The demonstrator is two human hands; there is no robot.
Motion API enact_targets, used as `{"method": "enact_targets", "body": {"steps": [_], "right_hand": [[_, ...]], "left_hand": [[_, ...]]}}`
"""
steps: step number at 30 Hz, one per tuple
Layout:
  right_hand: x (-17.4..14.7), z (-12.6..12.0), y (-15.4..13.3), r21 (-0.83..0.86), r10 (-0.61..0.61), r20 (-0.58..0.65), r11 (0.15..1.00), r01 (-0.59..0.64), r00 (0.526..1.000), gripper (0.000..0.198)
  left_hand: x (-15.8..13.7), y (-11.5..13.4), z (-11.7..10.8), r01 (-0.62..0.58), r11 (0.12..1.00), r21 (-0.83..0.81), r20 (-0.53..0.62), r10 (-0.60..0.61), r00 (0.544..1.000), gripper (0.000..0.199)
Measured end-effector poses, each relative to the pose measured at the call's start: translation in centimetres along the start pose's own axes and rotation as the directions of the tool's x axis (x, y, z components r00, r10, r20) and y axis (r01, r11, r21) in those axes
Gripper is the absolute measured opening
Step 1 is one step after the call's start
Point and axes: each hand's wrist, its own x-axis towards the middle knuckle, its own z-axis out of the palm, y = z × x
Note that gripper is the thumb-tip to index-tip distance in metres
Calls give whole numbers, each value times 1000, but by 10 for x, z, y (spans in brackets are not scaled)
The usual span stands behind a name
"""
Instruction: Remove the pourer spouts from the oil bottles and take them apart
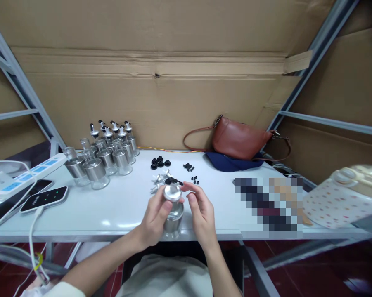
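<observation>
At the table's front edge stands a glass bottle [173, 225] with a steel sleeve, upright in front of me. On its top is a silver pour spout [172, 193] with a black flip cap [174, 181]. My left hand [155, 214] is closed around the spout at the bottle's neck, thumb in front. My right hand [202, 210] is on the other side, thumb and index finger apart, the index fingertip close to the black cap. Whether it touches the cap I cannot tell. Just behind lie several silver spout pieces [157, 181], partly hidden by the spout.
Several similar bottles [95, 171] stand at left, the rear ones with spouts. Black stoppers [160, 162] and small black parts [188, 166] lie mid-table. Further out are a power strip [31, 175], a charging pad [45, 199], a brown bag [240, 138], a navy cap [232, 161] and a dotted container [337, 200].
</observation>
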Motion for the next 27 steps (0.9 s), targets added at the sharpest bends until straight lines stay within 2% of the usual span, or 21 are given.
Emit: {"method": "enact_targets", "body": {"steps": [2,5,9,13,27], "right_hand": [[1,-5,-13,9,-95,58,995,95,994,26],[4,-11,-26,1,-165,126,986,166,978,28],[8,-15,-29,-2,-200,199,979,205,959,29],[10,-15,-24,3,-245,185,969,248,952,28],[18,-16,-23,-65,-330,186,936,346,926,24]], "left_hand": [[7,1,11,-10,1000,4,34,10,999,39],[15,-1,23,-19,1000,-8,34,19,999,39],[16,-10,33,-39,999,2,-79,40,996,39],[16,-17,40,-53,998,43,-167,60,984,44],[21,-16,39,-60,992,115,-188,81,979,50]]}}
